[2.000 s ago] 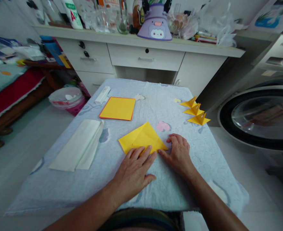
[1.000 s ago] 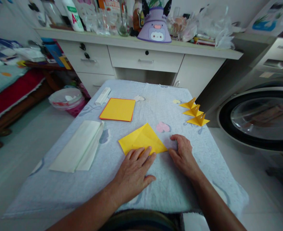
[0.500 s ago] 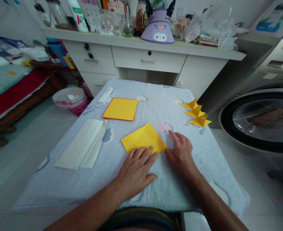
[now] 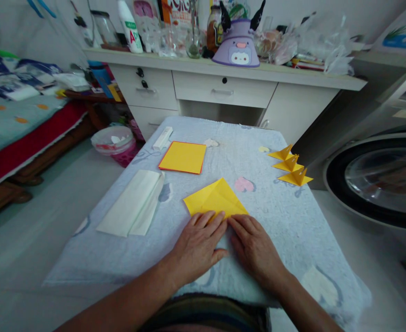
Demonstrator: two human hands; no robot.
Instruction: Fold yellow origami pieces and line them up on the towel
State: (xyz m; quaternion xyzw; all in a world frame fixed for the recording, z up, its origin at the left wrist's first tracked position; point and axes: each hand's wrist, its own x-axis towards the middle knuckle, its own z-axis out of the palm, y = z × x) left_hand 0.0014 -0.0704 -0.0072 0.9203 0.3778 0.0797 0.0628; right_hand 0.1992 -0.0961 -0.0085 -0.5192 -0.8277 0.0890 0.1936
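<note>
A folded yellow paper triangle [image 4: 214, 198] lies on the light blue towel-covered table [image 4: 279, 221]. My left hand [image 4: 197, 244] lies flat with its fingers stretched out, fingertips pressing the paper's near edge. My right hand [image 4: 254, 246] rests flat beside it, fingers extended and touching the same near edge at the right. Both hands hold nothing. A stack of square yellow sheets [image 4: 184, 157] lies farther back. Three folded yellow paper figures [image 4: 291, 165] sit in a row near the table's right edge.
A folded white cloth [image 4: 133, 207] lies at the table's left. A white tube [image 4: 163, 137] lies behind the stack. A white desk with drawers [image 4: 223, 87] stands beyond, cluttered on top. A washing machine door [image 4: 379, 180] is at right, a pink bin [image 4: 116, 144] and a bed at left.
My right hand has slid left from the paper's right corner to lie beside my left hand on the near edge. The camera view has shifted slightly.
</note>
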